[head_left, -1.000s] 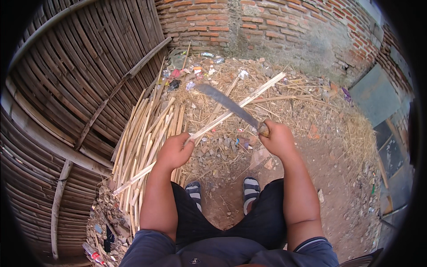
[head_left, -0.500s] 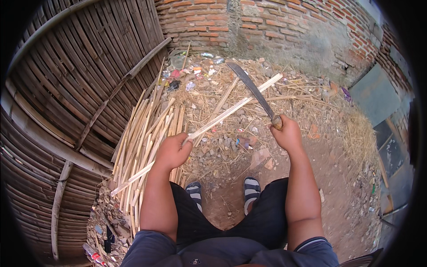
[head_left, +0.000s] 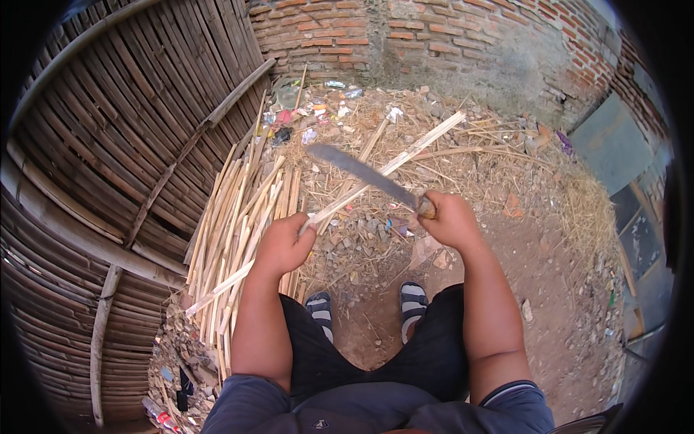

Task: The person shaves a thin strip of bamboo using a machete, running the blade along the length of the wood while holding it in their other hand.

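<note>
My left hand is closed around a long pale bamboo strip. The strip slants from beside my left forearm up to the far right, well beyond the hand. In my right hand is a machete, gripped by its wooden handle. Its dark, slightly curved blade points to the far left and passes across the strip in this view. I cannot tell whether blade and strip touch. Left of my left hand lies a pile of split bamboo strips.
A slatted bamboo wall rises on the left, and a brick wall stands at the back. Rubble, straw and litter such as a plastic bottle cover the ground ahead. Grey sheets lean at the right.
The machete has swung to the left, its blade now lying flatter and lower over the strip. My right hand has shifted a little left. My left hand keeps hold of the strip.
</note>
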Action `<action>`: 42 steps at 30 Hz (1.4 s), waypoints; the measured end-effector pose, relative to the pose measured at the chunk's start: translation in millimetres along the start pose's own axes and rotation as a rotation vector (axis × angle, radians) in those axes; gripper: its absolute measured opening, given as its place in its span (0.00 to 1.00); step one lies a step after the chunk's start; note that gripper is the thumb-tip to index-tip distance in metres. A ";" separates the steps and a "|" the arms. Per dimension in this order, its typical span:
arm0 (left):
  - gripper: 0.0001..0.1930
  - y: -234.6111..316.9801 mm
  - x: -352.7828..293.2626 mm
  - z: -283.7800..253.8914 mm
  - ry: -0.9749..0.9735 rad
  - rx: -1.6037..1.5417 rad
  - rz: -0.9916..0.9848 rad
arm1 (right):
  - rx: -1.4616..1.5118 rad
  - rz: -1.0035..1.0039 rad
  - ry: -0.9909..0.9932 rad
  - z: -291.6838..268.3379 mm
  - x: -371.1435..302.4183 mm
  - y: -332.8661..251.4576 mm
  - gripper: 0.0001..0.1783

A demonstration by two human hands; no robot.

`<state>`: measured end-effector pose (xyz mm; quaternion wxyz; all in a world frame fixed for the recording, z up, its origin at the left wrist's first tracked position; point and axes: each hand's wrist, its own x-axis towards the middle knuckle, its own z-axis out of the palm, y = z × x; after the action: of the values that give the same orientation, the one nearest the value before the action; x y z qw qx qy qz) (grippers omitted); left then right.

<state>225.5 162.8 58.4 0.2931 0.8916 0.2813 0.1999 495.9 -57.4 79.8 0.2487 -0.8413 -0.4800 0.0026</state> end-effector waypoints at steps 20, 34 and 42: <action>0.15 9.0 -0.1 -2.4 0.085 0.065 0.015 | 0.058 0.064 -0.016 -0.8 2.4 7.1 0.15; 0.15 3.6 0.8 2.7 0.068 0.074 0.002 | -0.080 -0.054 -0.159 5.9 -5.7 -27.4 0.14; 0.17 7.2 1.6 -3.4 0.057 0.046 -0.043 | 0.098 0.154 0.070 -9.6 4.0 24.6 0.17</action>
<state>227.7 160.4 65.7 0.2683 0.8858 0.3134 0.2124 520.3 -68.4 78.8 0.3052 -0.8622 -0.4039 0.0156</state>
